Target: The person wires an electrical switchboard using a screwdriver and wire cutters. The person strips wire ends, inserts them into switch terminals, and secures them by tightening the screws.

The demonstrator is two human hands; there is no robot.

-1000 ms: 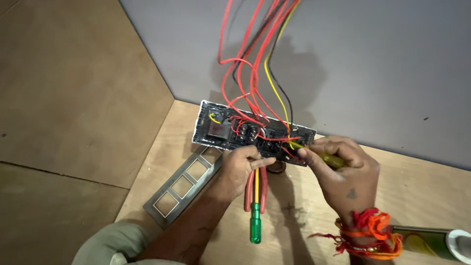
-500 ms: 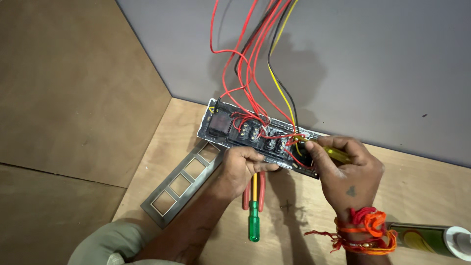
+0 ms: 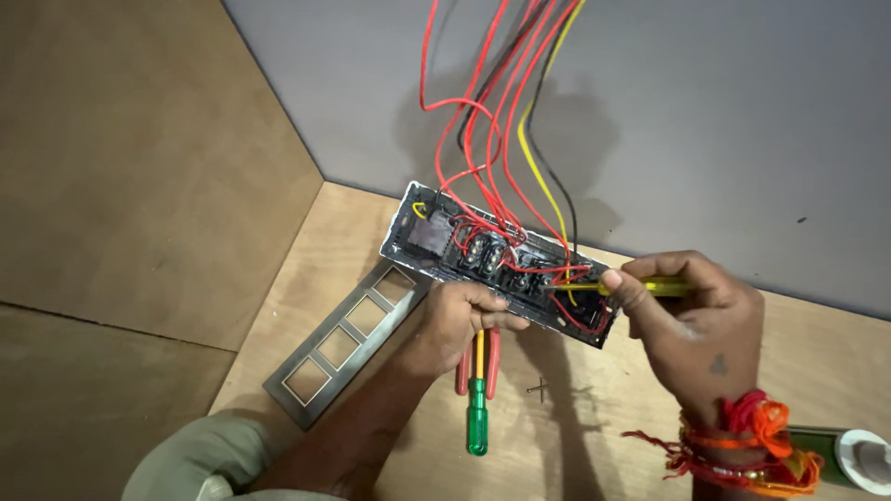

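- Switch plate (image 3: pixel 506 264) lies back-side up on the plywood floor (image 3: pixel 594 417), just in front of the grey wall (image 3: pixel 705 130); it serves as the landmark here.
- Held in the switch plate's frame are a row of dark switch modules, with red wires (image 3: pixel 483 139), a yellow wire (image 3: pixel 529 158) and a black one running up from them along the wall.
- Left hand (image 3: pixel 464 315) rests against the near edge of the switch plate, fingers curled on that edge and steadying it.
- Right hand (image 3: pixel 691 320) is at the right end of the switch plate, clenched around a yellow-handled screwdriver (image 3: pixel 640 288) whose tip points into the modules.
- Green-handled screwdriver (image 3: pixel 477 408) lies on the floor just below the switch plate, beside red-handled pliers (image 3: pixel 492 362), both partly under the left hand.
- Metal cover frame (image 3: pixel 343 348) with four open windows lies left of and below the switch plate, its upper end tucked against it.
- Tape roll (image 3: pixel 858 459) sits well right of the switch plate, at the picture's edge.
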